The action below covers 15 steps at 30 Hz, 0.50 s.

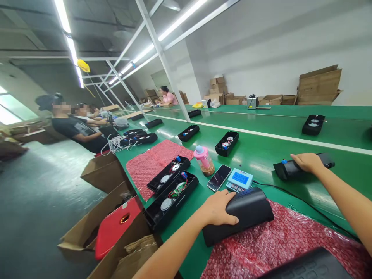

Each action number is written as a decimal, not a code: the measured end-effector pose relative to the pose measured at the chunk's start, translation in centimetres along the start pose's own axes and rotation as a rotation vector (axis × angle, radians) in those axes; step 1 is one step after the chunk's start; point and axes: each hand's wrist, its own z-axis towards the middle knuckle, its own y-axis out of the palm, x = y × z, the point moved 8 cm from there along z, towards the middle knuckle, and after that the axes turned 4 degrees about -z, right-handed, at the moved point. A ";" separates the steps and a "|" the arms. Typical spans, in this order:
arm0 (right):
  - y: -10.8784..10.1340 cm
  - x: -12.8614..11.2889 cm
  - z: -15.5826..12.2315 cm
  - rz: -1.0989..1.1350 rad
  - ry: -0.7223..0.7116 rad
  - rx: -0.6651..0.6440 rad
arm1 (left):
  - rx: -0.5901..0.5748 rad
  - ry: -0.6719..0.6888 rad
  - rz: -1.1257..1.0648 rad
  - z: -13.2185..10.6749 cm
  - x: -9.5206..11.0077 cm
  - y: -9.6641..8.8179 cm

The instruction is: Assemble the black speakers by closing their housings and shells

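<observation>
My left hand (219,209) is wrapped over one end of a black speaker casing (251,211), which lies at the edge of red bubble wrap (279,244). Farther off to the right, my right hand (308,162) grips another black speaker casing (287,169) with a blue connector at its near end. A light-blue meter (240,178) with a lit screen sits just beyond the left casing, beside a phone (219,178). Two open casings (171,197) lie left of my left hand, showing round speakers and wires. Part of another black casing (310,267) shows at the bottom edge.
A pink-topped bottle (204,161) stands near the phone. More open casings (227,143) are spread along the green bench (261,135). A black cable (290,193) runs from the meter. Cardboard boxes (101,170) and a red stool (116,228) are at left; co-workers (78,128) sit farther along.
</observation>
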 end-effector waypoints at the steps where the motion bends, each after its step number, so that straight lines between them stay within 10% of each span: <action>1: 0.0 0.1 0.1 0.006 0.001 -0.002 | -0.002 0.005 0.005 0.0 0.0 0.0; 15: -1.7 1.1 -2.1 0.036 0.141 0.045 | 0.028 0.038 0.022 0.1 -0.2 0.2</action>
